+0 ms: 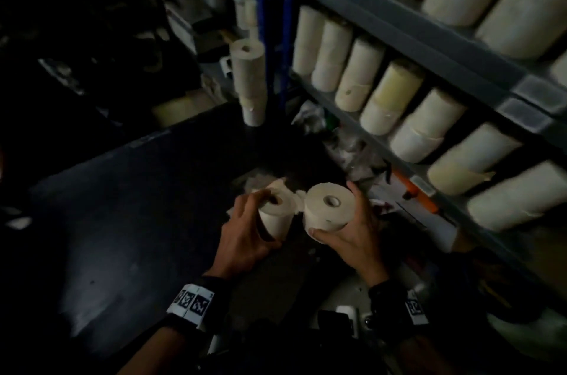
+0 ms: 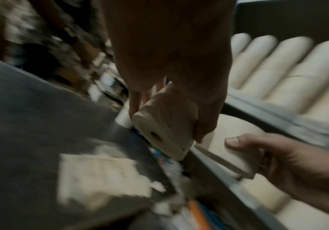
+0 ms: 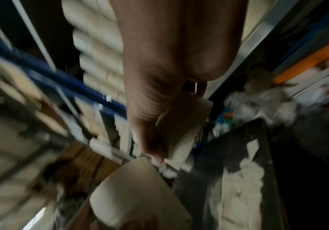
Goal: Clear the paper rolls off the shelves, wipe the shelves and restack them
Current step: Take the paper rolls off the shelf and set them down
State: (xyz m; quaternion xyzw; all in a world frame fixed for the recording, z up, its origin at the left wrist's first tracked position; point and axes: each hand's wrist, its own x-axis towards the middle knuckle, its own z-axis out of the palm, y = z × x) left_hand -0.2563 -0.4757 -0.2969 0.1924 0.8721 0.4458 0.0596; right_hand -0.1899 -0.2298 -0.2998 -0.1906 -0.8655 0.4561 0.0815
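Low in the head view, each hand holds one cream paper roll above a dark surface [image 1: 147,209]. My left hand [image 1: 264,221] grips the narrower roll [image 1: 276,215], fingers over its top edge and thumb below. My right hand [image 1: 333,210] grips the wider roll [image 1: 328,205], whose core hole faces up. The two rolls sit side by side, almost touching. The left wrist view shows the left hand [image 2: 163,129] around its roll [image 2: 165,124], with the right hand's roll [image 2: 228,140] beside it. The right wrist view is blurred; the right hand [image 3: 179,124] holds its roll [image 3: 181,129].
Grey shelves [image 1: 429,33] on the right carry rows of several upright paper rolls [image 1: 399,92]. A blue post [image 1: 273,21] stands at the shelf corner with a stack of rolls [image 1: 248,80] beside it. Crumpled paper and clutter [image 1: 346,147] lie under the lower shelf.
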